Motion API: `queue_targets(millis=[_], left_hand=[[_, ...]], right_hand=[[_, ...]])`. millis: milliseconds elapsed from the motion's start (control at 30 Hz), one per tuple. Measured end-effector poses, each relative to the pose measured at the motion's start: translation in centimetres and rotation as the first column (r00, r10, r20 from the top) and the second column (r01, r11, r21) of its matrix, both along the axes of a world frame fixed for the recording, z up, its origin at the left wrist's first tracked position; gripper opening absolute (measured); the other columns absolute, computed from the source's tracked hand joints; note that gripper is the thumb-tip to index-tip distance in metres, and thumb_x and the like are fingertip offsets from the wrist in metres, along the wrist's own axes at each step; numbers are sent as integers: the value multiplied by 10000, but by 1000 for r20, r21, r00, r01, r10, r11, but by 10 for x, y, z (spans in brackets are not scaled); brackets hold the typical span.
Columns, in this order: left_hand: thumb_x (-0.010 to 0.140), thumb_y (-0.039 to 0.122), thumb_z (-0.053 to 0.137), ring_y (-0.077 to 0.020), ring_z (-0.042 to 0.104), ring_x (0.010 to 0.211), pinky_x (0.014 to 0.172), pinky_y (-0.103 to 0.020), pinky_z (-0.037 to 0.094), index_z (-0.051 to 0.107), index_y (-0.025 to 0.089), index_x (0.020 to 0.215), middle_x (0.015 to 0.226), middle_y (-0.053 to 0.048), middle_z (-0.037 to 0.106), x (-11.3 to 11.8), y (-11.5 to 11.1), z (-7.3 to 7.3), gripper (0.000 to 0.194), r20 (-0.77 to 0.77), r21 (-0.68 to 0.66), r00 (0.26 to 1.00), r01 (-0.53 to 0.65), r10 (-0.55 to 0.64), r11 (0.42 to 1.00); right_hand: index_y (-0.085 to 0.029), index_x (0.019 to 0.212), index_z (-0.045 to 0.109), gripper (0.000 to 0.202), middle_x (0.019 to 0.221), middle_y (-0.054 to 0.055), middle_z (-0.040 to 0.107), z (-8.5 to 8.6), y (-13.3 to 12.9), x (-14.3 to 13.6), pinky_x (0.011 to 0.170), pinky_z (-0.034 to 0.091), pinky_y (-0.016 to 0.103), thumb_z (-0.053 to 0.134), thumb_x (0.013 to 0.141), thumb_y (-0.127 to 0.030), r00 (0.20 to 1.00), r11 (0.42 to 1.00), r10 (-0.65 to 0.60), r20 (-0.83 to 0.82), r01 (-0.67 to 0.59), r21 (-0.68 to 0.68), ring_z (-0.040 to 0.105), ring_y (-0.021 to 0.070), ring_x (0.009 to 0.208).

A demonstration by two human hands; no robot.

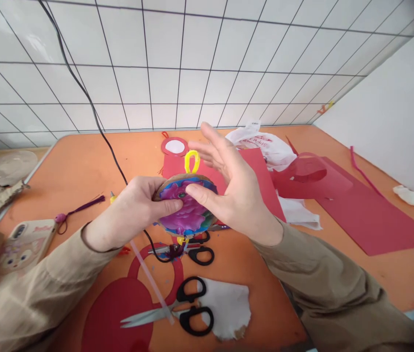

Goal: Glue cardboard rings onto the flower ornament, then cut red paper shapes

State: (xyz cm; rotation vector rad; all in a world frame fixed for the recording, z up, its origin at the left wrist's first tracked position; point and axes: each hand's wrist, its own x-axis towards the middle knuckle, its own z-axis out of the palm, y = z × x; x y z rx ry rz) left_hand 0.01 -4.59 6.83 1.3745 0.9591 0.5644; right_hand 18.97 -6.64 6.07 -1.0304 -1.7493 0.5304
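Note:
A round ornament (192,214) with a purple flower on a blue ground is held up over the table. It has a brown rim and a yellow loop (192,162) on top. My left hand (139,208) grips its left side, thumb on the front and fingers behind. My right hand (238,190) is open, fingers spread upward, its thumb resting on the flower's face. Below the ornament hang a yellow bead (182,240) and dark threads, partly covering a pair of scissors (201,255).
Black-handled scissors (192,313) lie in front by a clear glue stick (153,283), red discs (115,318) and white cloth (227,305). Red sheets (360,210) and a plastic bag (265,146) are right. A phone (27,244) and purple tassel (85,210) lie left; a black cable (93,105) crosses.

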Motion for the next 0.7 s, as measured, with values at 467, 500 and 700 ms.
queue_targets(millis=[467,500,700], left_hand=[[708,240,799,-151,691,632,636,-256,581,733,128,783,721,-40,744,2,2,5,150,91,-93,995,-28,37,995],[695,226,805,-146,688,623,625,-247,578,732,129,775,709,-33,740,2,2,5,145,93,-92,995,-30,39,995],[657,181,809,-138,674,596,584,-226,561,723,137,746,667,-13,721,2,0,6,131,64,-77,997,-30,35,997]], right_hand=[[-290,1458,394,664,1420,75,553,-3,6,6,1089,483,500,651,847,-247,991,986,95,-94,-107,-131,527,272,1329],[-285,1452,404,647,1411,76,562,-3,6,6,1084,489,497,642,852,-248,990,984,98,-102,-111,-141,535,271,1321],[-290,1425,433,626,1413,78,566,-1,6,5,1082,491,491,658,842,-272,983,978,108,-151,-132,-164,537,267,1321]])
